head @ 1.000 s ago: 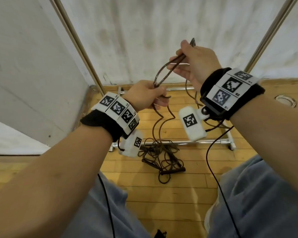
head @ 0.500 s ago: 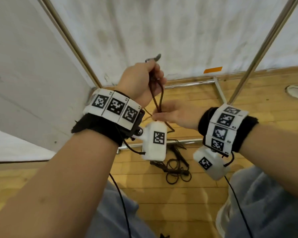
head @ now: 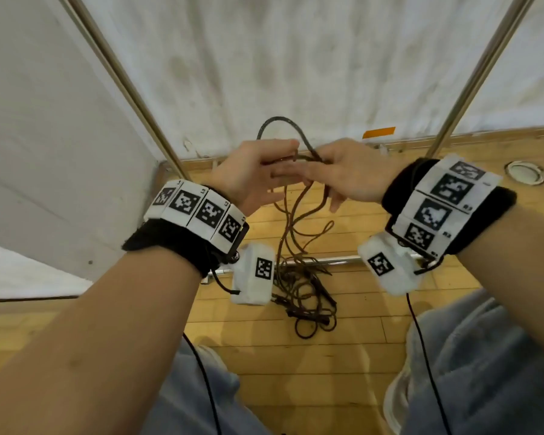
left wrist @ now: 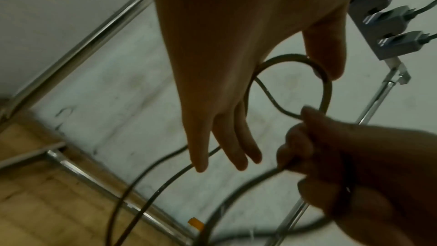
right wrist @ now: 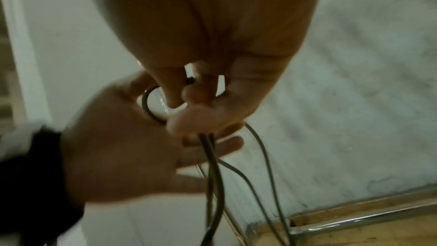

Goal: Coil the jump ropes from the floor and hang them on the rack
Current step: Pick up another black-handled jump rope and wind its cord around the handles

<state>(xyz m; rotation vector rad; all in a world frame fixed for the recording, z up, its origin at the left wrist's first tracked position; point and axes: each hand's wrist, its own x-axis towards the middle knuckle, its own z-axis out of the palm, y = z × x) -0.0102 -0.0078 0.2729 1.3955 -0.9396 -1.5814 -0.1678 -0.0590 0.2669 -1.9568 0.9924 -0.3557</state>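
A dark brown jump rope (head: 302, 138) arches in a loop above my two hands, which meet in front of the rack. My left hand (head: 255, 171) has straight fingers, and the loop (left wrist: 327, 89) lies across it by the thumb. My right hand (head: 352, 174) pinches the gathered strands (right wrist: 212, 166) with curled fingers, right beside the left palm (right wrist: 118, 147). Several strands hang down to a tangled pile of rope (head: 308, 296) with black handles on the wooden floor. The rack's metal uprights (head: 132, 89) (head: 471, 76) rise on either side.
The rack's low crossbar (head: 327, 262) runs along the floor just behind the pile. A white wall stands close behind, with a round floor socket (head: 525, 172) at the right. My knees in blue-grey trousers (head: 484, 372) flank the pile. A power strip (left wrist: 390, 25) hangs near the right upright.
My right hand has risen from below the left hand to its level. The left hand's fingers have straightened, and a loop of rope now stands above both hands.
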